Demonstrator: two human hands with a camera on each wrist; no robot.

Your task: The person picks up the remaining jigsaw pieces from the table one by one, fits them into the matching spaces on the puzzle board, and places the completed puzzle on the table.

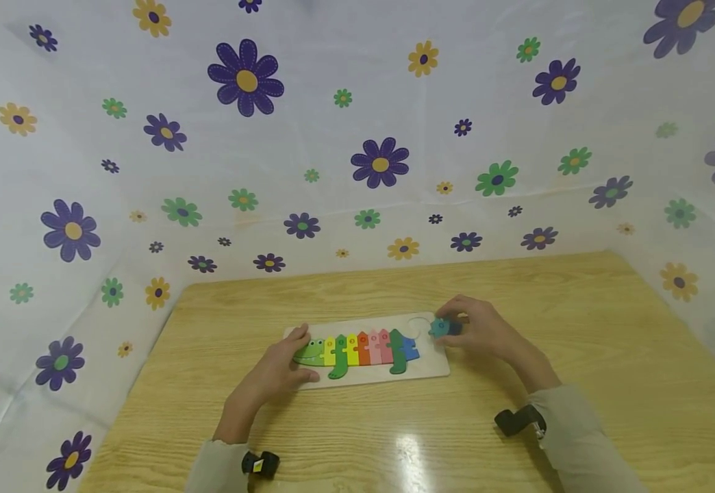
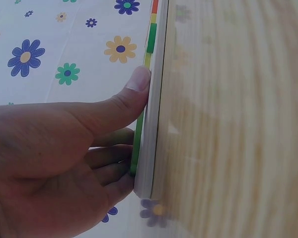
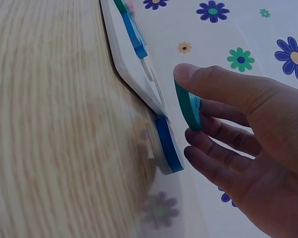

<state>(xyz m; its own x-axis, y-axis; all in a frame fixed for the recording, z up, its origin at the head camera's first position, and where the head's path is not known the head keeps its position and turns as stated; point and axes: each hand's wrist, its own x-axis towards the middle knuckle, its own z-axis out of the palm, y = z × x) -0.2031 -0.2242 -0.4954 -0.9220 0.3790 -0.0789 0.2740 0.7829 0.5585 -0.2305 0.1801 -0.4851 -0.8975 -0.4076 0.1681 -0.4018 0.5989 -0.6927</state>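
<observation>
A pale wooden puzzle board (image 1: 434,363) lies on the table, carrying a crocodile made of colourful pieces. My left hand (image 1: 277,363) rests on its left end beside the green crocodile head (image 1: 309,355). In the left wrist view, its thumb and fingertips touch the top of the board (image 2: 148,168). Over the board's right end, my right hand (image 1: 477,330) pinches a teal puzzle piece (image 1: 440,328) between thumb and fingers. The right wrist view shows this teal piece (image 3: 188,106) raised off the surface. Below it, a blue puzzle piece (image 3: 170,146) lies by the board's end.
A round outlined recess (image 1: 419,326) shows at the board's upper right, beyond the blue tail section (image 1: 411,348). The wood-grain table (image 1: 357,438) surrounds the board. White cloth (image 1: 308,137) with printed flowers stands behind and at both sides. Each wrist wears a black device.
</observation>
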